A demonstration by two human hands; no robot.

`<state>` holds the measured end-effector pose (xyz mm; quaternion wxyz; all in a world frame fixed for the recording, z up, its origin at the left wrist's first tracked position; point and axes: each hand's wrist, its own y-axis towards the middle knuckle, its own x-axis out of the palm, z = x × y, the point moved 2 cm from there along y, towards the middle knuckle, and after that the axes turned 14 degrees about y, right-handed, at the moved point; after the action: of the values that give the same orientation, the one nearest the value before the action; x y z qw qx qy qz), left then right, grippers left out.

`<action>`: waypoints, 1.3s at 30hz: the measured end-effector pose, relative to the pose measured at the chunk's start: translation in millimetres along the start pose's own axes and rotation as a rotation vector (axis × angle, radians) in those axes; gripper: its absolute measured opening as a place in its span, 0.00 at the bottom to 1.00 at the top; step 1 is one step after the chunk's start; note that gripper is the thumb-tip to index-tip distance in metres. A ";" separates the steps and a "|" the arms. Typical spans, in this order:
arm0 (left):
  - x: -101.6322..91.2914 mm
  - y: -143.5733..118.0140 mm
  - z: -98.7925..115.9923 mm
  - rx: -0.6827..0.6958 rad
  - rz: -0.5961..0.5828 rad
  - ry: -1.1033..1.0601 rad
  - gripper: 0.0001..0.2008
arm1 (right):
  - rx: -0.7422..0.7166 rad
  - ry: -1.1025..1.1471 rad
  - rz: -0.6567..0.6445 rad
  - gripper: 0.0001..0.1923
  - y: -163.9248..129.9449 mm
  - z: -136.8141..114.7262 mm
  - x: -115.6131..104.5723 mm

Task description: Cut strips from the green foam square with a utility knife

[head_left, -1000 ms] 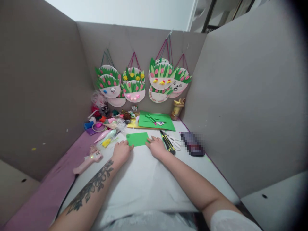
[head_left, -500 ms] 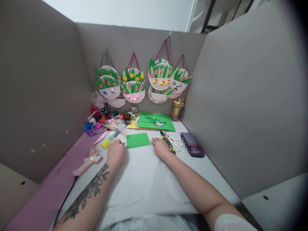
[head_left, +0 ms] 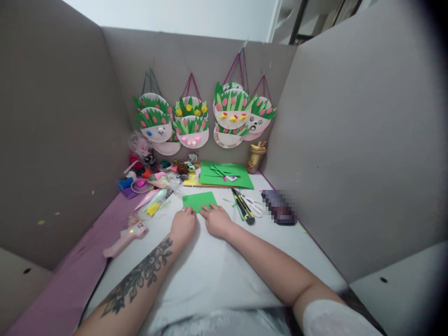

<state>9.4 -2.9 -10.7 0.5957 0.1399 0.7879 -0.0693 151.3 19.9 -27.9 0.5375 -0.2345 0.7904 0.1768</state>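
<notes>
Head view: green paper sheet (head_left: pixel 198 200) flat, long axis left-right; left hand (head_left: pixel 183 224) and right hand (head_left: pixel 216 220) press fingertips on near edge, gripping nothing.

Soft, even indoor light, wide-angle view

Muted daylight spills over the top of the partition walls (head_left: pixel 350 140); shadows stay faint on the white counter (head_left: pixel 210 270). Edges bend and darken at right (strong vignette), one item is pixelated, and fine detail is soft.
</notes>
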 end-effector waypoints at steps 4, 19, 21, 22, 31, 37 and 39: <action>-5.3 -8.0 -5.6 -0.080 -0.030 0.053 0.16 | 0.135 -0.083 0.009 0.27 -9.8 16.6 -9.8; -14.0 -8.1 -25.0 -0.197 -0.023 0.031 0.17 | 0.265 0.097 0.385 0.21 -28.2 70.4 -45.1; -17.8 -2.0 -21.8 -0.215 0.034 0.005 0.17 | 0.460 0.062 0.423 0.17 -35.9 82.9 -57.7; -19.4 3.1 -17.9 -0.204 0.051 -0.017 0.16 | 0.543 0.049 0.403 0.16 -39.5 88.0 -61.8; -0.6 49.8 13.3 -0.093 -0.101 -0.308 0.12 | 0.609 0.036 0.222 0.28 -45.7 101.2 -58.4; 10.0 44.9 -4.6 -0.121 -0.151 -0.255 0.10 | 0.580 0.062 0.225 0.24 -37.1 93.1 -51.0; 11.4 43.5 -10.7 -0.132 -0.165 -0.252 0.10 | 0.616 0.082 0.234 0.23 -36.6 92.7 -51.7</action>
<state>9.8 43.0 -16.1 0.6899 0.0256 0.7187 -0.0831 259.0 48.2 -14.1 0.5270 0.0245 0.8493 -0.0196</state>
